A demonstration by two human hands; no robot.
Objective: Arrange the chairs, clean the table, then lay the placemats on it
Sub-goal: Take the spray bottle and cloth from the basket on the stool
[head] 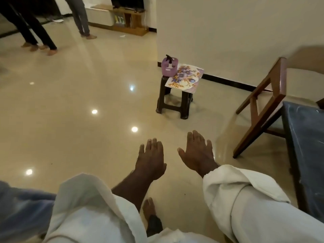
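Observation:
My left hand and my right hand are stretched out side by side over the shiny floor, palms down, fingers straight, holding nothing. Ahead of them a dark plastic stool carries floral placemats and a purple spray bottle. A wooden chair stands at the right, tilted in view, beside the dark blue table at the right edge. Both hands are well short of the stool and left of the chair.
A white wall rises behind the stool. Legs of standing people are at the far left. A low wooden TV unit stands at the back. My bare foot shows below my hands.

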